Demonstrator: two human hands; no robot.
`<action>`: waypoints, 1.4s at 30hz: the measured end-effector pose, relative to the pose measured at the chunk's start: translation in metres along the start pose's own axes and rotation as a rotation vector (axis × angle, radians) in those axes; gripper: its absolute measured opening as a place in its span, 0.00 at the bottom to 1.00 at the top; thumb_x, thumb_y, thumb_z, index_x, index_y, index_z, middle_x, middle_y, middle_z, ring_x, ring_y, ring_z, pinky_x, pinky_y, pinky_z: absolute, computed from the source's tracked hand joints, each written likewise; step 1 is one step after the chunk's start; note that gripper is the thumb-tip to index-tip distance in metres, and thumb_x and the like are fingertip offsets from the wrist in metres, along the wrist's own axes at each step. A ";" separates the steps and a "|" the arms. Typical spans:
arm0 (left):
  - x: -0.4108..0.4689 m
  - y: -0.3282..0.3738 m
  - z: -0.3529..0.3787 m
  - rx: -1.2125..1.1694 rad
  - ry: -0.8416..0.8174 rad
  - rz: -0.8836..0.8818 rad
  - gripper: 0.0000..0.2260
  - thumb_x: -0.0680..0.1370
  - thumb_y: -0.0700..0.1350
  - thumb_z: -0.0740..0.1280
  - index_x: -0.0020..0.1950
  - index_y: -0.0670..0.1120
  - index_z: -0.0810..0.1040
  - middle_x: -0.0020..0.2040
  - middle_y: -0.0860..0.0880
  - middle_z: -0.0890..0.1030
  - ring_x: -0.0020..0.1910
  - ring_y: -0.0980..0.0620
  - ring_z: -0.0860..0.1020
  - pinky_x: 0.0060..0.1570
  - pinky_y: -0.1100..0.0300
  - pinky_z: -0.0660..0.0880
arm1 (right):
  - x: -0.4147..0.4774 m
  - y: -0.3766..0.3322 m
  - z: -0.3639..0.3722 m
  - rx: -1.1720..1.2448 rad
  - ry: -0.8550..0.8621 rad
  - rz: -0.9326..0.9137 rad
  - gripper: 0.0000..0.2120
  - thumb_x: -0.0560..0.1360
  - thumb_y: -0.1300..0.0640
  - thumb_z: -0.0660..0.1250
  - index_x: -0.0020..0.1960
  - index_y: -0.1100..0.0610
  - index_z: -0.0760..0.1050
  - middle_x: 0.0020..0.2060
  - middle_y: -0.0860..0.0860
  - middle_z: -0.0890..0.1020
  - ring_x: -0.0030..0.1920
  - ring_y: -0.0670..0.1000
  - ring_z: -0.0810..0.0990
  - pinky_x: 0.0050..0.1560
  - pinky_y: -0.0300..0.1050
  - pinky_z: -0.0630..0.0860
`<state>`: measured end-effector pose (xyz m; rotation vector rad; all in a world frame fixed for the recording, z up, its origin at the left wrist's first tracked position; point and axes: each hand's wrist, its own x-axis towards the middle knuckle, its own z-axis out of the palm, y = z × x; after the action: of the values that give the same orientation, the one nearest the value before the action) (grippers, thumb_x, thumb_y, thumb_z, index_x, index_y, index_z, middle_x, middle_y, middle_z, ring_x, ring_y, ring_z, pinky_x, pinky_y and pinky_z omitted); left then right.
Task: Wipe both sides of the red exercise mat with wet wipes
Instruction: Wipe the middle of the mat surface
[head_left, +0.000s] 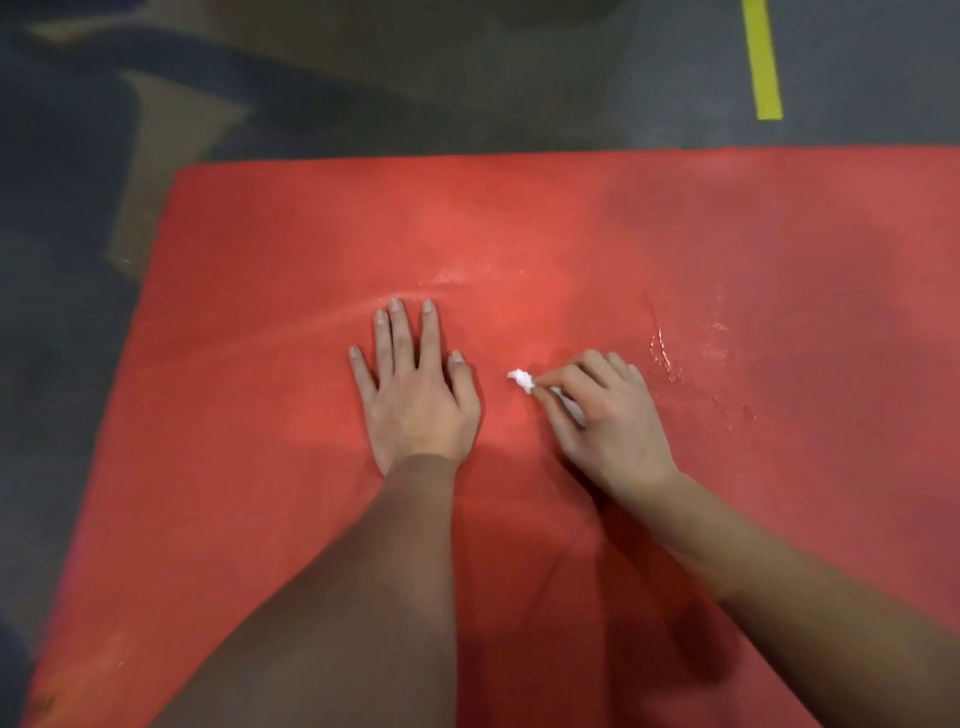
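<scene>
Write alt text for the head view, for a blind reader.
A person's right hand pinches a small crumpled white wet wipe against a flat red exercise mat, while the left hand rests flat beside it. Wet streaks glisten on the mat right of the wipe.

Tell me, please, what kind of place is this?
Probably a gym or training hall, indoors. A red exercise mat lies flat on a dark grey floor marked with a yellow tape strip; the right hand holds a wet wipe against it.
</scene>
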<state>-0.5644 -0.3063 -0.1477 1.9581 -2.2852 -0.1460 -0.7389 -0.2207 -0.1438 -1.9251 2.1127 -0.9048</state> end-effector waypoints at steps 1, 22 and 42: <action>0.002 0.000 0.000 0.002 -0.004 0.001 0.30 0.82 0.56 0.50 0.84 0.52 0.54 0.84 0.47 0.53 0.83 0.49 0.48 0.80 0.41 0.46 | 0.006 0.000 -0.001 0.004 -0.011 -0.023 0.08 0.81 0.49 0.67 0.48 0.51 0.82 0.42 0.49 0.78 0.41 0.55 0.74 0.41 0.54 0.72; 0.007 0.000 -0.002 -0.019 -0.017 -0.017 0.30 0.81 0.55 0.54 0.84 0.53 0.57 0.84 0.48 0.53 0.83 0.50 0.47 0.80 0.40 0.46 | 0.183 0.041 0.012 -0.054 -0.036 0.194 0.17 0.81 0.45 0.63 0.48 0.58 0.79 0.48 0.57 0.79 0.50 0.62 0.75 0.53 0.56 0.72; 0.009 0.000 -0.002 -0.022 0.010 -0.021 0.30 0.80 0.55 0.53 0.83 0.53 0.57 0.84 0.48 0.54 0.83 0.50 0.49 0.80 0.40 0.48 | 0.206 0.050 0.000 -0.099 -0.180 0.189 0.15 0.79 0.43 0.67 0.49 0.55 0.82 0.47 0.56 0.83 0.50 0.61 0.81 0.49 0.53 0.76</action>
<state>-0.5658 -0.3150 -0.1458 1.9683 -2.2480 -0.1618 -0.8166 -0.4151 -0.1112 -1.7385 2.2217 -0.5785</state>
